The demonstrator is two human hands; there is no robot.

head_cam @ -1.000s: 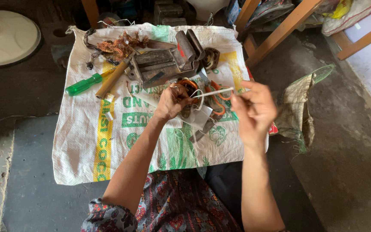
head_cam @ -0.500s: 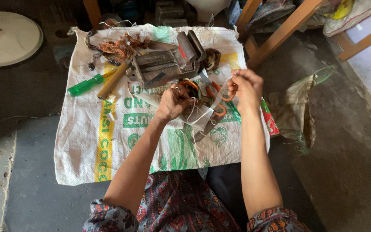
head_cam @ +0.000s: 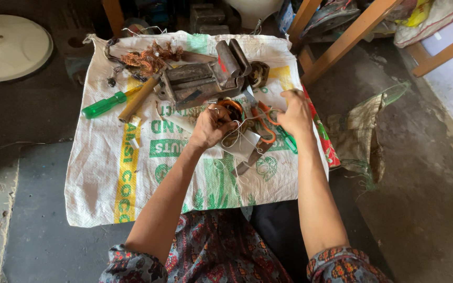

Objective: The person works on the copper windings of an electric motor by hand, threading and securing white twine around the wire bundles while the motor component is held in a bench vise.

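On grey concrete floor (head_cam: pixel 38 246), printed woven sack (head_cam: pixel 132 178), left hand (head_cam: pixel 208 128) fingers closed on copper coil (head_cam: pixel 232 107), right hand (head_cam: pixel 294 112) pinching wire (head_cam: pixel 247 126).

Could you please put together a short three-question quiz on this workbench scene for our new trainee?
1. True or false: the green-handled screwdriver lies left of the metal vise on the woven sack.
2. Which hand holds the wound coil? A) left hand B) right hand C) neither
3. Fill in: the tangle of loose copper wire lies near the sack's far ______ corner.

Key:
1. True.
2. A; the right hand grips white string beside it.
3. Left.
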